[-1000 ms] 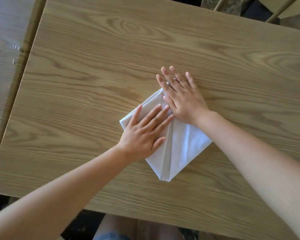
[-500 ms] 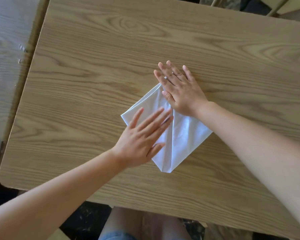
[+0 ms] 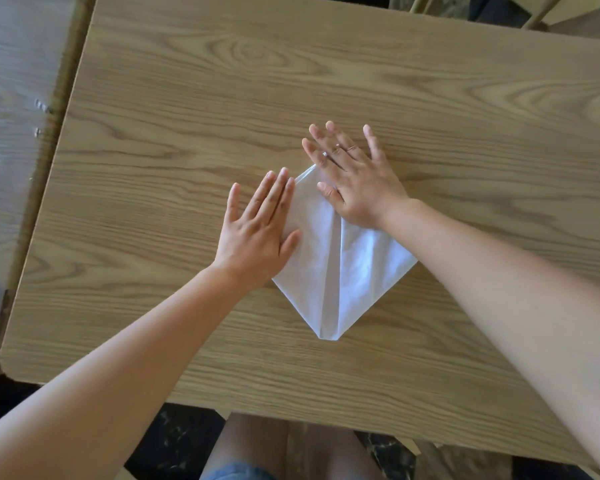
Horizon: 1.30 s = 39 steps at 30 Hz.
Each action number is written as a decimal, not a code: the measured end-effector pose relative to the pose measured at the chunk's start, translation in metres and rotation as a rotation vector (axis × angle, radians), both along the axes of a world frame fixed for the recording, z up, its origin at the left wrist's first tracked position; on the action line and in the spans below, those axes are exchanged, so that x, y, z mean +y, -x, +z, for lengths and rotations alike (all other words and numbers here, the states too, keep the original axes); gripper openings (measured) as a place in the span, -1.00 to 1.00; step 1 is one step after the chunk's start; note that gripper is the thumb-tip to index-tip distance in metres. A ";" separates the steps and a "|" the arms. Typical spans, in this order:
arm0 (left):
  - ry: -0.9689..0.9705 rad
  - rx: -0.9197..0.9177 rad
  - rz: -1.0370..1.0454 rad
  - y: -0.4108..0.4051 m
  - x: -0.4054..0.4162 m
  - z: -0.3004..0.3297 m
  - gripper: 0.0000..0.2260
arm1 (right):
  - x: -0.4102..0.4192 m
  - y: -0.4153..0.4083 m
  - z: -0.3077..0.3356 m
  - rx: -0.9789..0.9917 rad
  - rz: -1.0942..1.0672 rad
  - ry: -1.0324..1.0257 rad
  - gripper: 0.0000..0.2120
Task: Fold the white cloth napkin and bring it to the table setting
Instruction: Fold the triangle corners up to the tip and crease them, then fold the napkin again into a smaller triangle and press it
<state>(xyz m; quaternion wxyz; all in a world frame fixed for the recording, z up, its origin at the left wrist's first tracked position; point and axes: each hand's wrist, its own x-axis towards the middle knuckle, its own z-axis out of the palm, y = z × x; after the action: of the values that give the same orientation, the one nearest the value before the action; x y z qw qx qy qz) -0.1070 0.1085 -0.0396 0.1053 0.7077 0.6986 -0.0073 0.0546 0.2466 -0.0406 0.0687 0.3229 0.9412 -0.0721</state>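
Now both palms flat, fingers spread: left hand point(image 3: 257, 233), right hand point(image 3: 355, 183) pressing folded white napkin point(image 3: 343, 268) on table point(image 3: 187, 116)

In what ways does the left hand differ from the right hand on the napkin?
The right hand wears rings; the left hand shows none. The left hand lies over the left edge of the napkin, partly on the table; the right hand covers the far corner, with its fingers reaching past onto the wood. The left fingers lie closer together; the right ones spread wider. Both are flat, palm down.
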 end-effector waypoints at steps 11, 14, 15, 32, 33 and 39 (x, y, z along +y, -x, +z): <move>-0.037 -0.147 0.192 -0.024 0.064 0.035 -0.68 | -0.045 -0.052 0.024 0.336 -0.662 0.122 -0.65; 0.082 -0.274 0.320 -0.025 0.078 0.039 -0.73 | -0.038 -0.052 0.029 0.330 -0.729 0.259 -0.72; 0.117 -0.310 0.352 -0.024 0.082 0.040 -0.79 | -0.035 -0.052 0.031 0.322 -0.749 0.293 -0.74; -0.145 -0.558 0.152 -0.008 0.099 0.109 -0.91 | 0.006 -0.063 0.101 0.768 -0.736 0.551 -0.92; -0.236 -0.590 0.110 -0.009 0.102 0.123 -0.93 | 0.009 -0.066 0.117 0.812 -0.696 0.464 -0.92; -0.548 -0.529 -0.166 -0.020 0.080 0.160 -0.90 | -0.013 -0.092 0.169 0.761 -0.335 -0.051 -0.96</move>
<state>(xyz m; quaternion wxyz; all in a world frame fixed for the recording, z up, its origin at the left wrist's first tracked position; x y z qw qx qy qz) -0.0869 0.1882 0.1201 0.0880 0.7413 0.5635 0.3537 0.1469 0.2337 0.1281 -0.3048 0.4234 0.8354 -0.1730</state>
